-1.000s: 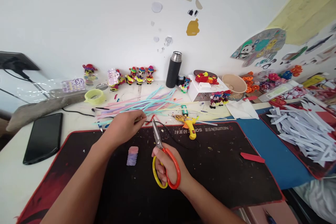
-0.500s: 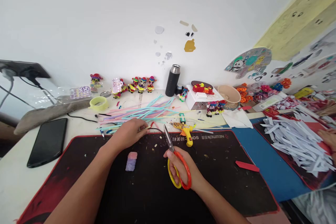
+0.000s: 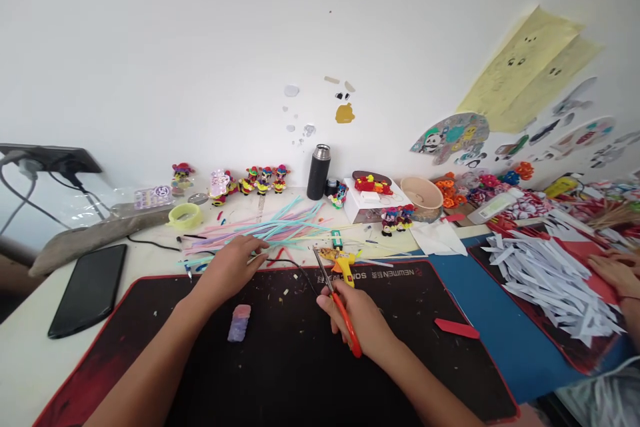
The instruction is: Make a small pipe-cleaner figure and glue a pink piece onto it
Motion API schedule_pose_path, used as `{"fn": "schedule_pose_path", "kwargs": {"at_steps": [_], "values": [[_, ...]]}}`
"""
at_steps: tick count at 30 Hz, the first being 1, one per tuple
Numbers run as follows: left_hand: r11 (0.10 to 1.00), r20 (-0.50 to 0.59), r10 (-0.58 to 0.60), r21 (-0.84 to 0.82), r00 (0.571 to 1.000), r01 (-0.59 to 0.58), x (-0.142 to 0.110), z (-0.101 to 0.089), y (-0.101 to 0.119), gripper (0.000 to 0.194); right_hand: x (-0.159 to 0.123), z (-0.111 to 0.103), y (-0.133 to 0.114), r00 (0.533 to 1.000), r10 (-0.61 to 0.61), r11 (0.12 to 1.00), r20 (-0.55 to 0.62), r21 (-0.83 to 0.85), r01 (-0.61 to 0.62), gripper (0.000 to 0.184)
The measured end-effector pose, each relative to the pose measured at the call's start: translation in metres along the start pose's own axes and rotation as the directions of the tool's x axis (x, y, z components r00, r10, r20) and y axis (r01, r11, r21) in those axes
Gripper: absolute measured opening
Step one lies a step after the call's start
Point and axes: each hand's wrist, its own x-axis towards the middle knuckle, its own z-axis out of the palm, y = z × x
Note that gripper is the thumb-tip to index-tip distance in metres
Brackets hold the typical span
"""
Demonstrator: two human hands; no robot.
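My right hand point(image 3: 357, 317) is wrapped round the orange handle of a pair of scissors point(image 3: 347, 323), whose closed-looking blades point away from me toward a yellow hot glue gun point(image 3: 345, 270). Over the near edge of a heap of pastel pipe cleaners point(image 3: 280, 230), my left hand point(image 3: 235, 270) reaches with thumb and fingers a little apart; I make out nothing held in it. A small pink and purple block of ridged strips point(image 3: 240, 323) lies on the black desk mat point(image 3: 280, 373) below it. Bits of red pipe cleaner point(image 3: 281, 257) rest right of the left hand.
A black flask point(image 3: 319, 173), small figurines point(image 3: 264, 180) and a white box point(image 3: 357, 213) stand by the wall. Left are a phone point(image 3: 89, 290) and tape roll point(image 3: 185, 216). At right, another person's hand point(image 3: 613, 275) is beside white paper strips point(image 3: 550, 280); a red strip point(image 3: 457, 328) lies nearer.
My left hand has drawn back left across the pipe cleaners. The scissors have turned, so the yellow handle is now out of sight. The camera view has tilted up slightly.
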Motion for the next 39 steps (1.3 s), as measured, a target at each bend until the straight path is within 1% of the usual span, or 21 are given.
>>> {"fn": "schedule_pose_path", "kwargs": {"at_steps": [1, 3, 5, 10, 14, 18, 21, 25, 28, 32, 35, 39], "values": [[1.0, 0.017, 0.0, 0.008, 1.0, 0.0, -0.002, -0.001, 0.002, 0.03, 0.001, -0.004, -0.005, 1.0, -0.022, 0.995, -0.02, -0.099, 0.019, 0.036], [1.0, 0.067, 0.004, 0.01, 0.998, -0.005, -0.007, -0.003, 0.007, 0.029, 0.003, -0.009, -0.013, 0.997, -0.056, 0.955, -0.06, -0.294, 0.036, 0.033], [1.0, 0.129, 0.013, 0.01, 0.992, -0.014, -0.012, -0.005, 0.014, 0.027, 0.005, -0.01, -0.017, 0.997, -0.058, 0.905, -0.056, -0.425, 0.029, 0.035], [0.999, 0.277, 0.016, 0.044, 0.961, -0.03, -0.019, -0.007, 0.028, 0.023, 0.005, -0.004, -0.015, 0.999, 0.023, 0.829, -0.029, -0.557, -0.035, 0.04], [0.997, 0.322, 0.014, 0.067, 0.946, -0.038, -0.019, -0.001, 0.034, 0.024, 0.006, -0.002, -0.013, 0.999, 0.032, 0.79, -0.02, -0.612, -0.038, 0.042], [0.994, 0.332, 0.065, 0.062, 0.941, -0.091, -0.016, 0.011, 0.042, 0.024, 0.008, -0.003, -0.017, 0.999, 0.034, 0.761, -0.025, -0.648, -0.042, 0.039], [0.991, 0.351, 0.084, 0.071, 0.933, -0.116, -0.01, 0.019, 0.051, 0.025, 0.008, -0.003, -0.019, 0.999, 0.036, 0.733, -0.03, -0.678, -0.047, 0.038], [0.984, 0.379, 0.087, 0.111, 0.921, -0.139, 0.001, 0.027, 0.06, 0.022, 0.007, -0.002, -0.016, 1.0, 0.027, 0.71, -0.01, -0.703, -0.026, 0.038], [0.977, 0.389, 0.104, 0.132, 0.915, -0.167, 0.009, 0.035, 0.06, 0.019, 0.006, -0.003, -0.013, 1.0, 0.011, 0.707, 0.013, -0.707, 0.001, 0.041], [0.981, 0.403, 0.098, 0.116, 0.91, -0.157, 0.015, 0.044, 0.056, 0.018, 0.004, -0.005, -0.013, 0.999, 0.005, 0.696, 0.044, -0.717, 0.029, 0.048], [0.987, 0.404, 0.089, 0.089, 0.91, -0.136, 0.015, 0.045, 0.055, 0.017, 0.004, -0.005, -0.013, 0.999, 0.006, 0.699, 0.047, -0.714, 0.029, 0.05], [0.995, 0.36, 0.076, 0.026, 0.93, -0.092, 0.013, 0.031, 0.052, 0.017, 0.005, -0.004, -0.012, 1.0, 0.009, 0.696, 0.02, -0.718, 0.008, 0.046]]}}
